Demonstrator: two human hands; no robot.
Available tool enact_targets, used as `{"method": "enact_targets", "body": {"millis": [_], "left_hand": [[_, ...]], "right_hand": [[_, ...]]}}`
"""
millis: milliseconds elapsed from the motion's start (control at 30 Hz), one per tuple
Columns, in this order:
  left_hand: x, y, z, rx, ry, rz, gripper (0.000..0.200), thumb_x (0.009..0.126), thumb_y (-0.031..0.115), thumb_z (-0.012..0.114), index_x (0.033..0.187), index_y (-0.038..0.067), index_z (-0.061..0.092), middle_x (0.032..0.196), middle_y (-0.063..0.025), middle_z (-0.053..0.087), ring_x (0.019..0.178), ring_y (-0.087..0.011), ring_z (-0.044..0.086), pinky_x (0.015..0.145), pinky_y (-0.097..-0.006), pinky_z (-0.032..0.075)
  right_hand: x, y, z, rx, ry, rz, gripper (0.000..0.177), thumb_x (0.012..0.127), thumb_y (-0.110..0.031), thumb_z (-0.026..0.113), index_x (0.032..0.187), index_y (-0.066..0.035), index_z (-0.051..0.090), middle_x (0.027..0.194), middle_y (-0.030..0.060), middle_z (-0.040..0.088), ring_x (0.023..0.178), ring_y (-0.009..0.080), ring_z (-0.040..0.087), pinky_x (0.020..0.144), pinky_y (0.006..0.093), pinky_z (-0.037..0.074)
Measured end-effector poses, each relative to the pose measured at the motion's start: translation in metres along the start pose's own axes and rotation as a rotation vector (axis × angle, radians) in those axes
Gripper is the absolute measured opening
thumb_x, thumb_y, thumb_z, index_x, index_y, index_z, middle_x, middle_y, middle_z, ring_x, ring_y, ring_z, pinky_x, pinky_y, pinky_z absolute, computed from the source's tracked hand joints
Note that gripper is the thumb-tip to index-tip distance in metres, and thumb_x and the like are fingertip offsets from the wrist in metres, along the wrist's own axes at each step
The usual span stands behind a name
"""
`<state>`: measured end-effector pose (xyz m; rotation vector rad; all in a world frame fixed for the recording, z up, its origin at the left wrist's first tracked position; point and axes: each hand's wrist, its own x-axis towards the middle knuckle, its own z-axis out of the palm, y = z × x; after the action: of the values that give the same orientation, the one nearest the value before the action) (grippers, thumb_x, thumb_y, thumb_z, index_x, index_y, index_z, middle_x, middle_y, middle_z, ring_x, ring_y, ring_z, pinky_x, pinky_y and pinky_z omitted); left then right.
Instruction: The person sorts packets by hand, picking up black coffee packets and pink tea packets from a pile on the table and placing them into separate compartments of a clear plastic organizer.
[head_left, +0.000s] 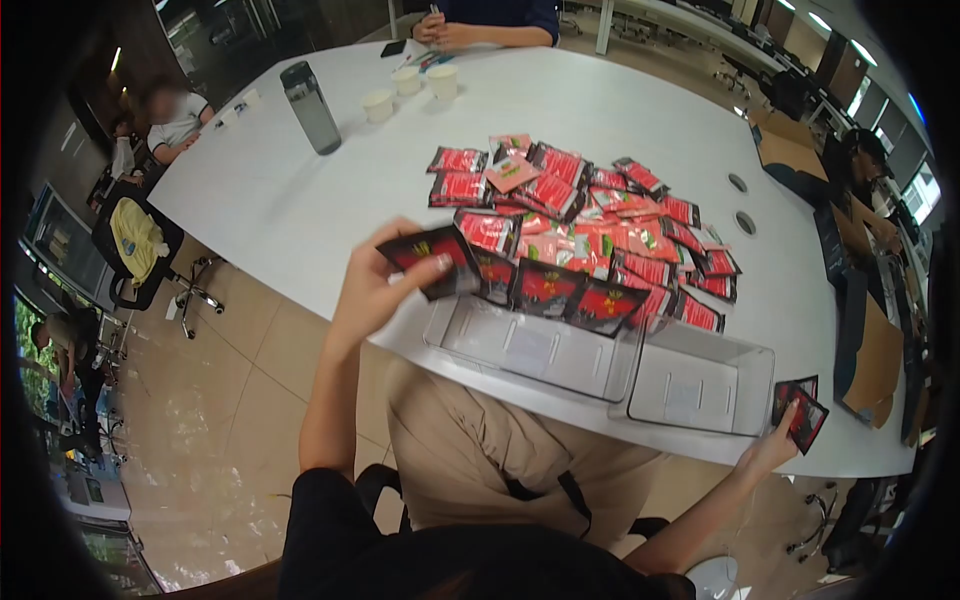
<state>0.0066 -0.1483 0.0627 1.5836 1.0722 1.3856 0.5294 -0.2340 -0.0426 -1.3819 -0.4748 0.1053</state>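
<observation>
Black-and-red packets (pixel 438 247) in both hands (pixel 368 280) (the pile (pixel 580 225) between, farther off)

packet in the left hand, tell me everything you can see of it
The packet is a flat, four-sided pouch with dark edges, a red panel and yellowish print too blurred to read; it looks like glossy film. The left hand grips it, thumb across the face. It is held tilted, at the near left of the packet pile; whether it touches its neighbours or is sealed, I cannot tell.

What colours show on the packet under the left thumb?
The packet is black and red with yellow print; head view.
</observation>
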Motion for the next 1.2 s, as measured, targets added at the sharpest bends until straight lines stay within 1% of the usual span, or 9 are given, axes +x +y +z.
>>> {"method": "enact_targets", "body": {"millis": [33, 133, 233, 267, 400, 600, 833, 1033, 1200], "left_hand": [[-0.005, 0.004, 0.004, 0.078, -0.036, -0.005, 0.016, 0.083, 0.003, 0.069, 0.097, -0.001, 0.062, 0.091, -0.0055, 0.066, 0.083, -0.0091, 0.061, 0.074, -0.0246, 0.05], [-0.005, 0.003, 0.012, 0.151, -0.158, 0.191, 0.021, 0.075, 0.003, 0.074, 0.095, 0.003, 0.067, 0.095, -0.0045, 0.066, 0.087, -0.0127, 0.06, 0.075, -0.0277, 0.049], [-0.001, 0.017, 0.019, 0.481, -0.212, 0.32, 0.025, 0.065, 0.004, 0.079, 0.088, 0.007, 0.07, 0.105, -0.0059, 0.065, 0.095, -0.0204, 0.059, 0.085, -0.0337, 0.046], [-0.001, 0.017, 0.024, 0.522, -0.19, 0.288, 0.024, 0.061, 0.009, 0.081, 0.082, 0.009, 0.069, 0.108, -0.004, 0.063, 0.1, -0.0237, 0.053, 0.087, -0.0383, 0.043], [0.004, 0.005, 0.03, 0.84, -0.131, 0.381, 0.026, 0.063, 0.012, 0.08, 0.082, 0.009, 0.063, 0.12, -0.0033, 0.054, 0.11, -0.0261, 0.049, 0.091, -0.0416, 0.037], [0.01, 0.0, 0.036, 0.927, -0.055, 0.35, 0.05, 0.058, 0.008, 0.083, 0.1, 0.011, 0.055, 0.117, -0.0056, 0.056, 0.112, -0.0287, 0.05, 0.092, -0.0413, 0.04], [0.016, 0.001, 0.041, 0.893, -0.148, 0.315, 0.062, 0.059, 0.005, 0.082, 0.113, 0.011, 0.053, 0.121, -0.0071, 0.055, 0.116, -0.0293, 0.05, 0.095, -0.0405, 0.039], [0.012, 0.008, 0.038, 0.906, -0.164, 0.339, 0.065, 0.061, 0.006, 0.081, 0.119, 0.011, 0.053, 0.124, -0.0071, 0.054, 0.117, -0.0285, 0.05, 0.099, -0.0418, 0.038], [-0.001, 0.017, 0.034, 0.9, -0.152, 0.331, 0.057, 0.067, 0.009, 0.078, 0.119, 0.011, 0.054, 0.125, -0.0043, 0.052, 0.116, -0.0269, 0.051, 0.107, -0.0496, 0.031]], "right_hand": [[0.001, 0.0, 0.003, 0.095, -0.009, 0.012, 0.032, 0.089, -0.016, 0.068, 0.11, 0.007, 0.062, 0.11, 0.0078, 0.064, 0.093, 0.0134, 0.058, 0.09, 0.028, 0.044], [-0.004, -0.007, 0.006, 0.011, 0.014, 0.003, 0.031, 0.089, -0.016, 0.068, 0.109, 0.006, 0.063, 0.109, 0.0072, 0.064, 0.091, 0.0129, 0.058, 0.088, 0.028, 0.045], [-0.001, -0.001, 0.002, 0.024, 0.002, 0.011, 0.031, 0.088, -0.015, 0.068, 0.108, 0.008, 0.063, 0.108, 0.0077, 0.064, 0.091, 0.0128, 0.058, 0.088, 0.028, 0.045], [-0.001, -0.001, 0.002, 0.031, 0.001, 0.011, 0.031, 0.088, -0.015, 0.068, 0.108, 0.009, 0.063, 0.108, 0.0083, 0.065, 0.091, 0.0128, 0.058, 0.088, 0.028, 0.045], [0.0, 0.002, 0.001, 0.049, -0.011, 0.002, 0.03, 0.088, -0.013, 0.068, 0.109, 0.008, 0.062, 0.109, 0.0083, 0.064, 0.092, 0.0131, 0.059, 0.088, 0.028, 0.045], [-0.003, 0.0, 0.004, 0.093, -0.017, 0.001, 0.032, 0.086, -0.009, 0.068, 0.113, 0.005, 0.059, 0.108, 0.0073, 0.063, 0.092, 0.0148, 0.058, 0.086, 0.029, 0.046], [0.001, 0.004, 0.003, 0.055, -0.032, 0.034, 0.032, 0.087, -0.009, 0.068, 0.114, 0.005, 0.058, 0.111, 0.0095, 0.062, 0.095, 0.0162, 0.058, 0.087, 0.0305, 0.047], [-0.001, -0.005, -0.001, 0.008, 0.108, -0.085, 0.029, 0.086, -0.01, 0.07, 0.107, 0.007, 0.061, 0.103, 0.0088, 0.066, 0.087, 0.0142, 0.06, 0.083, 0.0288, 0.047], [-0.027, -0.053, 0.003, 0.039, 0.171, -0.378, 0.02, 0.086, -0.006, 0.069, 0.098, 0.009, 0.064, 0.099, 0.0115, 0.067, 0.086, 0.0132, 0.061, 0.084, 0.0276, 0.05]]}}
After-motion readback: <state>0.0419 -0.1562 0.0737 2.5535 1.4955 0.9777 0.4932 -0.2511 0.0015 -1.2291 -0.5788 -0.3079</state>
